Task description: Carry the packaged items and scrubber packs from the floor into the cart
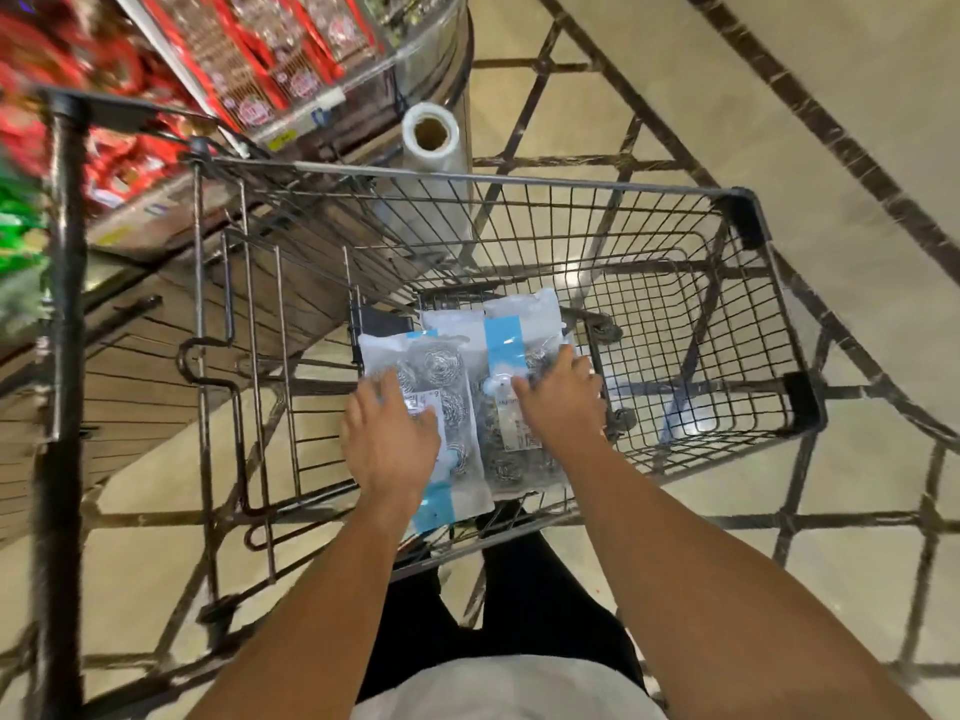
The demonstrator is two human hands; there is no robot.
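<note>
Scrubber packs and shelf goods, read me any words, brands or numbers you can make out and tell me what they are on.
No text here reads with certainty.
White label on the left scrubber pack: print too small and blurred.
White label on the right scrubber pack: faint letters, unreadable.
Round logos on the red-and-brown shelf packets: blurred.
Shelf-edge price tags: blurred.

Printing on scrubber packs [441, 397] and shelf packets [260, 59] blurred, nothing legible

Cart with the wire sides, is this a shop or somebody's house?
Probably a shop: a wire shopping cart, a shelf of red packaged goods, and a roll of plastic bags beside it.
</note>
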